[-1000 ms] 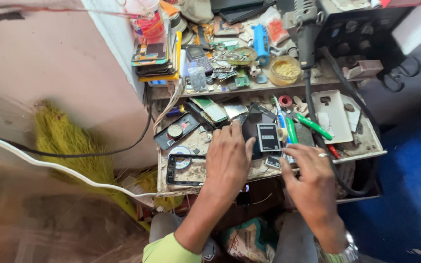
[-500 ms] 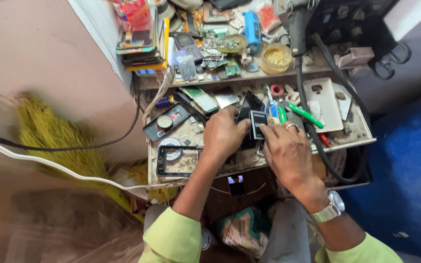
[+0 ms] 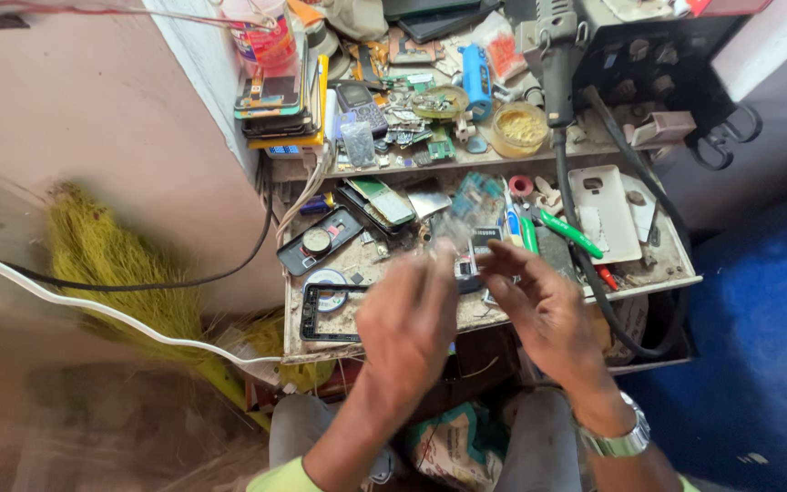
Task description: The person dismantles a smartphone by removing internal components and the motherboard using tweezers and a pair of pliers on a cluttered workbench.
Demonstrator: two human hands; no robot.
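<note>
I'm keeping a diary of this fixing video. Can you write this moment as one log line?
left hand: raised, blurred, grip unclear | right hand: raised, fingers spread | beneath: small dark phone part on cluttered workbench | green-handled tool lying nearby

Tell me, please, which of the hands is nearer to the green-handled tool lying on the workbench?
Right. The right hand is just below and left of the green-handled tool, while the left hand is farther off to the left, near the empty black phone frame.

Beyond the hands stood a small, cluttered workbench [image 3: 667, 266] with a raised back shelf [image 3: 503, 162]. To their left rose a pale pinkish wall [image 3: 93, 109], with a yellow-green broom [image 3: 102, 264] leaning at its foot. To their right lay a blue floor [image 3: 758, 364]. Daylight fell evenly.
</note>
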